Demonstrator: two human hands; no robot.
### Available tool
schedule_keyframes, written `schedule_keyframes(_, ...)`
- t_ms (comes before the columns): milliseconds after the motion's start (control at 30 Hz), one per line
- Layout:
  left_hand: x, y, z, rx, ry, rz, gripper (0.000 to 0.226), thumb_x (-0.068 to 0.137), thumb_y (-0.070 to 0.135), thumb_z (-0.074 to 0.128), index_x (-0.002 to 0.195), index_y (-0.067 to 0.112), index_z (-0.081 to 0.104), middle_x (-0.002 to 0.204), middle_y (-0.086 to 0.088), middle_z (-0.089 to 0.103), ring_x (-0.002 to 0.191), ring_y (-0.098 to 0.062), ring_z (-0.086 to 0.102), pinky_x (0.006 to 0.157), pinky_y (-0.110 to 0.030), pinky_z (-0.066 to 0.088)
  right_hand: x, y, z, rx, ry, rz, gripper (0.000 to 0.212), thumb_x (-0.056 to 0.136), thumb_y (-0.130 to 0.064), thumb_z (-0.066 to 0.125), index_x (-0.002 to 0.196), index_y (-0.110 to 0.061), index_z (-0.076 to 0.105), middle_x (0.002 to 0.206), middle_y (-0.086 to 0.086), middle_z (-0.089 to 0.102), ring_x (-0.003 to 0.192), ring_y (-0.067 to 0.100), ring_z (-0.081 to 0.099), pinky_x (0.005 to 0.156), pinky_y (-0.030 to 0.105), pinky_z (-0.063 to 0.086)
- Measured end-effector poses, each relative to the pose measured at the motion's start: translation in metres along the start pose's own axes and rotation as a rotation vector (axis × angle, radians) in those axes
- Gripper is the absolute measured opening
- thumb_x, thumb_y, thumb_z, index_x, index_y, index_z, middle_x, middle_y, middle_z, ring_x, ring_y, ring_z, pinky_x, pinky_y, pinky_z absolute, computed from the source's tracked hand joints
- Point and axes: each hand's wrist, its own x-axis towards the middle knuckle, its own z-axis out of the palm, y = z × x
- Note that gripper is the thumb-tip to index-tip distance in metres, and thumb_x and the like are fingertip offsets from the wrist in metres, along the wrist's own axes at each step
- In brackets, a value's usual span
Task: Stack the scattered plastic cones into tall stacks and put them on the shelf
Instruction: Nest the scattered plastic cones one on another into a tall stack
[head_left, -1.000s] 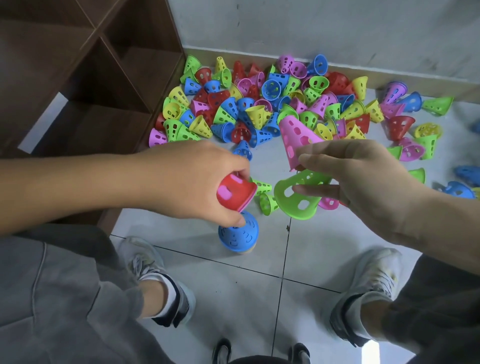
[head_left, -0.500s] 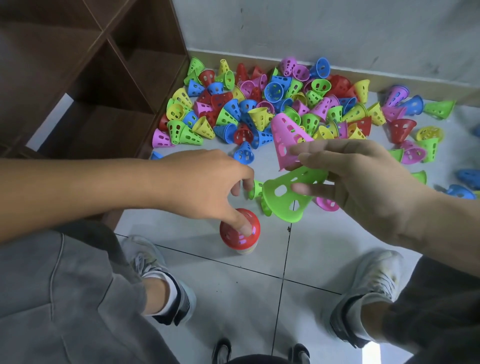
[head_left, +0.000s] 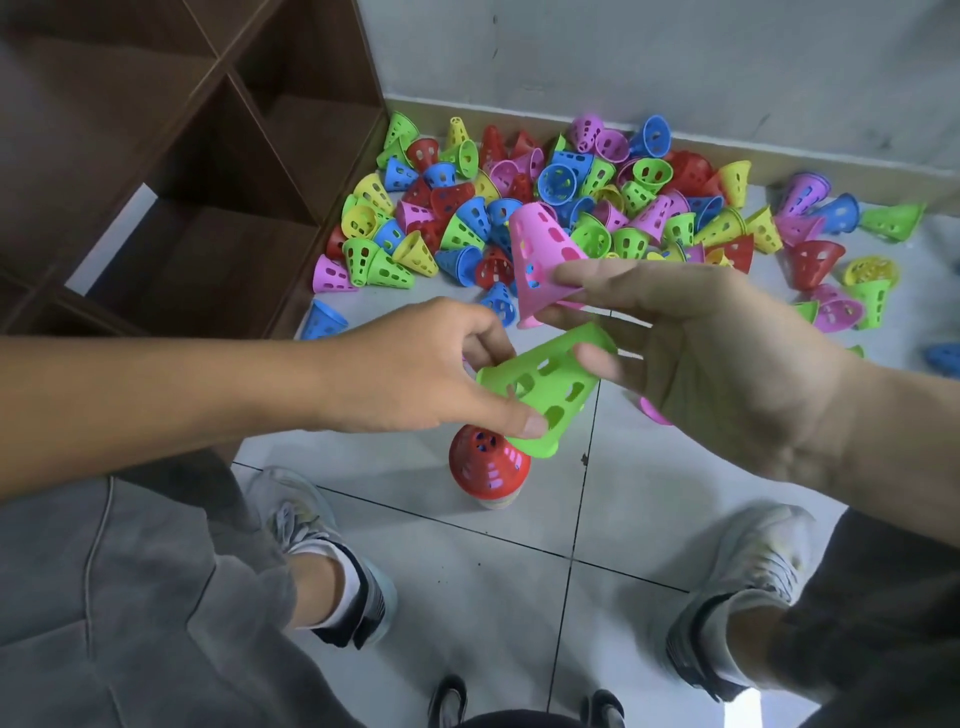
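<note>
1. A short stack of perforated plastic cones, red cone on top (head_left: 488, 462), stands upright on the tiled floor (head_left: 649, 519) between the person's feet. How many cones it holds cannot be told from above.
2. A green perforated plastic cone (head_left: 545, 387) is held tilted just above and beside the stack top. The left hand (head_left: 415, 369) pinches its wide rim; the right hand (head_left: 691, 358) touches its narrow end with its fingers.
3. The right hand also holds a pink perforated plastic cone (head_left: 543, 260) clamped between thumb and fingers, raised over the pile.
4. A large loose pile of mixed-colour plastic cones (head_left: 545, 208) lies along the wall, with strays further right.
5. The brown wooden shelf (head_left: 208, 156) stands to the left; no stacks show in its visible compartments.
6. Judgement: the task is at an early stage. One stack is begun, nearly all cones remain unstacked, and nothing is shelved.
</note>
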Motion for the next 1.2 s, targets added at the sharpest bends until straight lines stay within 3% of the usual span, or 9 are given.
schedule_keyframes(133,-0.002,-0.014,-0.002,0.112,-0.009,-0.023,0.045,0.070,0.046,0.089,0.097,0.019,0.068,0.094,0.002,0.076,0.086,-0.015,0.071,0.089,-0.045,0.057,-0.001,-0.001,0.005,0.021,0.054,0.036,0.017,0.092,-0.009,0.065,0.108,-0.004,0.071,0.103,0.008,0.076,0.097,0.023,0.073,0.066,0.027,0.058)
schedule_keyframes(267,-0.008,-0.036,-0.005,0.196,-0.046,-0.037,0.041,0.071,0.050,0.088,0.097,0.028,0.065,0.097,0.009,0.075,0.092,-0.008,0.070,0.092,-0.042,0.055,-0.008,-0.003,0.004,-0.037,0.101,0.018,0.007,0.094,-0.010,0.063,0.094,-0.008,0.070,0.090,0.007,0.076,0.083,0.015,0.073,0.054,0.020,0.053)
schedule_keyframes(400,-0.012,-0.048,-0.002,0.296,-0.046,0.004,0.041,0.075,0.049,0.083,0.108,0.035,0.063,0.104,0.020,0.071,0.101,0.002,0.064,0.090,-0.028,0.053,-0.006,-0.001,0.007,0.028,0.072,0.032,0.008,0.096,-0.008,0.059,0.103,-0.008,0.064,0.088,0.011,0.071,0.075,0.018,0.069,0.056,0.023,0.055)
schedule_keyframes(667,-0.010,-0.058,-0.002,0.419,-0.106,0.025,0.046,0.077,0.051,0.082,0.112,0.039,0.056,0.117,0.021,0.061,0.103,0.001,0.061,0.092,-0.032,0.053,-0.003,0.016,0.012,-0.008,-0.155,0.152,0.029,0.095,-0.004,0.056,0.124,-0.004,0.058,0.090,0.018,0.068,0.069,0.021,0.068,0.064,0.024,0.059)
schedule_keyframes(867,-0.011,-0.066,-0.018,0.695,-0.291,-0.229,0.060,0.084,0.059,0.071,0.131,0.027,0.052,0.122,0.010,0.061,0.108,-0.012,0.059,0.097,-0.031,0.049,0.001,0.043,0.012,-0.237,-0.302,0.219,0.033,0.096,0.000,0.057,0.128,-0.008,0.055,0.087,0.019,0.062,0.070,0.021,0.066,0.071,0.028,0.061)
schedule_keyframes(1067,-0.012,-0.071,-0.029,0.693,-0.255,-0.250,0.059,0.082,0.062,0.070,0.128,0.028,0.055,0.114,0.014,0.064,0.096,-0.005,0.060,0.094,-0.032,0.051,0.008,0.067,0.010,-0.464,-0.266,0.185,0.030,0.091,-0.010,0.069,0.119,-0.010,0.058,0.078,0.013,0.067,0.074,0.026,0.072,0.070,0.028,0.060)
schedule_keyframes(1200,-0.014,-0.070,-0.031,0.642,-0.209,-0.219,0.054,0.083,0.060,0.070,0.126,0.030,0.056,0.109,0.017,0.065,0.092,0.000,0.060,0.091,-0.032,0.052,0.012,0.073,0.006,-0.608,-0.279,0.145,0.020,0.091,-0.017,0.071,0.110,-0.014,0.065,0.078,0.010,0.069,0.079,0.032,0.073,0.075,0.036,0.061)
